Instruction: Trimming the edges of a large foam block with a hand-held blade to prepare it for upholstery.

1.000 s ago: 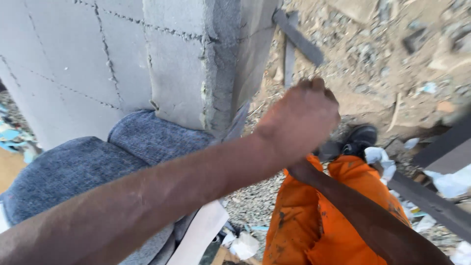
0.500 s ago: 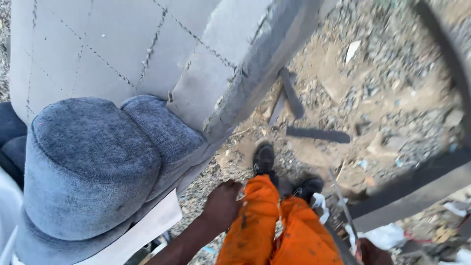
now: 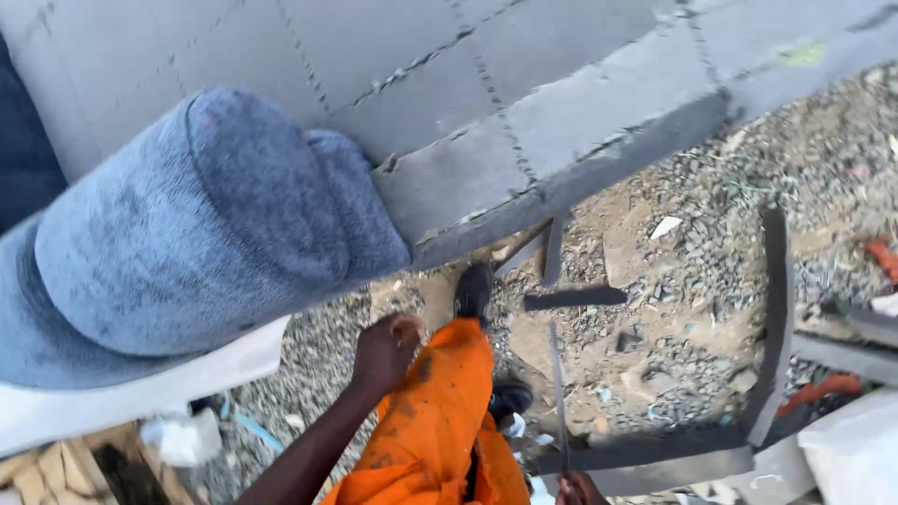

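Observation:
My left hand hangs low beside my orange trouser leg, fingers curled shut, with nothing visible in it. Only the top of my right hand shows at the bottom edge. It grips the near end of a thin grey metal strip that points away over the gravel. My black shoes stand on the stony ground just below the corner of a grey block wall.
A blue-grey upholstered sofa arm leans against the wall on the left, over a white panel. Dark metal bars and a flat frame piece lie on the gravel. White debris sits bottom right.
My left arm has dropped from the wall corner down to my leg. The view has swung downward, and my right hand with the metal strip has come into view at the bottom.

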